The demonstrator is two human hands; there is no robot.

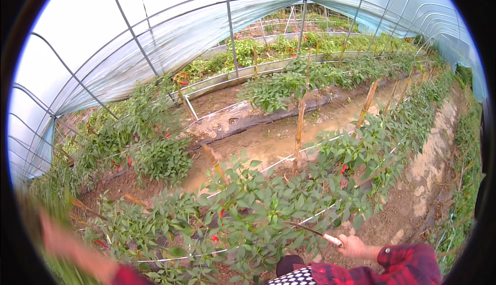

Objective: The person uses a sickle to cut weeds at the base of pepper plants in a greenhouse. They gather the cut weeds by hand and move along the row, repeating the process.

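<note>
My right hand (pixel 350 246) is closed around the pale handle (pixel 332 240) of a hand tool. Its thin dark metal shaft (pixel 310 229) reaches left into the leaves of a chilli pepper plant (pixel 271 211), where its far end is hidden. At the far left my left hand (pixel 48 223) is strongly blurred, out over the row's end. Blurred green blades (pixel 58 198) show around it; whether it grips them cannot be made out. Red chillies (pixel 215 238) hang among the leaves below me, and another red chilli (pixel 101 243) is nearer the left hand.
White strings (pixel 182 256) run along the row between wooden stakes (pixel 299 130). Beyond a muddy, wet furrow (pixel 267 149) lies another bed edged with black plastic mulch (pixel 248 126). Metal tunnel poles (pixel 232 29) and plastic sheeting (pixel 155 45) surround the beds. A bare soil path (pixel 430 161) runs along the right.
</note>
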